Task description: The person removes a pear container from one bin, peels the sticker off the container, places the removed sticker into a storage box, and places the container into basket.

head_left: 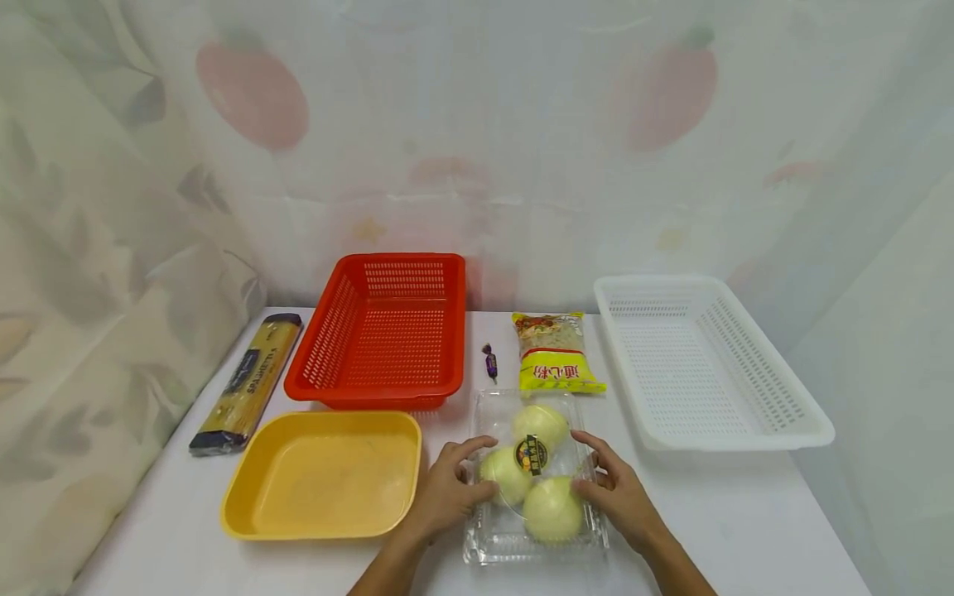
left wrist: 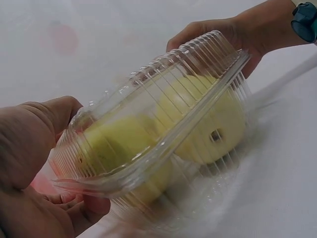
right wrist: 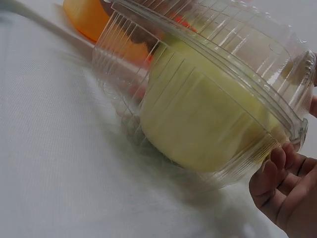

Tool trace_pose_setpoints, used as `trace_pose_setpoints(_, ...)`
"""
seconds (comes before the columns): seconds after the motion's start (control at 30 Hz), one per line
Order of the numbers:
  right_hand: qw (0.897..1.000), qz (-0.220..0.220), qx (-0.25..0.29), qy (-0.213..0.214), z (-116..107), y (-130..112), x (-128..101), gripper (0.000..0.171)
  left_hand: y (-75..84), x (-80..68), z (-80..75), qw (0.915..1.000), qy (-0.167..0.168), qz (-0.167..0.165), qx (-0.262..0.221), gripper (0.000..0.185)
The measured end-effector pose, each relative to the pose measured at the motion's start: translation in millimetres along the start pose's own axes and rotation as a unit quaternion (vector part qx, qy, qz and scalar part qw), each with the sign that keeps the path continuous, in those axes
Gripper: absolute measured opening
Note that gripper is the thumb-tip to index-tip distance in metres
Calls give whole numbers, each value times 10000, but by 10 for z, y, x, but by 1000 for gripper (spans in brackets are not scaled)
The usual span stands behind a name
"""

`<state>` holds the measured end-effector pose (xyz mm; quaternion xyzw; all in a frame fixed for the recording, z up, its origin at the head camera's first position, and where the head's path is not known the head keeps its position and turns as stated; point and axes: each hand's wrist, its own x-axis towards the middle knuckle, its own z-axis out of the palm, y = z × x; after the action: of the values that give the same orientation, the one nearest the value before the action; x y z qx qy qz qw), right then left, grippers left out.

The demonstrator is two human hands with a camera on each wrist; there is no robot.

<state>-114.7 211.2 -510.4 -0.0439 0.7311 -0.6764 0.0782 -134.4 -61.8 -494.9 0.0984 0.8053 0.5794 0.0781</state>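
A clear plastic clamshell box (head_left: 488, 414) holds three round, pale yellow-green fruits (head_left: 553, 511), with a dark round label (head_left: 531, 455) on its lid. My left hand (head_left: 450, 488) grips the box's left side, thumb and fingers spread around the edge. On the opposite side my right hand (head_left: 619, 488) holds it the same way. Seen from the left wrist, the lid (left wrist: 148, 79) is down over the fruits, and one fruit (left wrist: 208, 124) shows a dark dimple. In the right wrist view curled fingertips (right wrist: 280, 156) are at the box's ribbed lower wall.
A yellow tray (head_left: 324, 532) lies left of the box, with a red basket (head_left: 455, 331) behind it and a spaghetti pack (head_left: 249, 381) farther left. Beyond the box are a purple-wrapped candy (head_left: 490, 362) and a yellow pasta bag (head_left: 555, 356). A white basket (head_left: 775, 364) stands right.
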Motion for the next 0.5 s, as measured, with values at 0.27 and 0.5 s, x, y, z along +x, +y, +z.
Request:
trace_pose_setpoints(0.27,9976,-284,-637,0,-16,-46,-5,62,-4,8,-20,10000,-75,-23,0,56)
trace_pose_setpoints(0.5,9884,-457,-1409,331,-85,-117,48,58,-6,11,-24,9999,-59,-53,65,56)
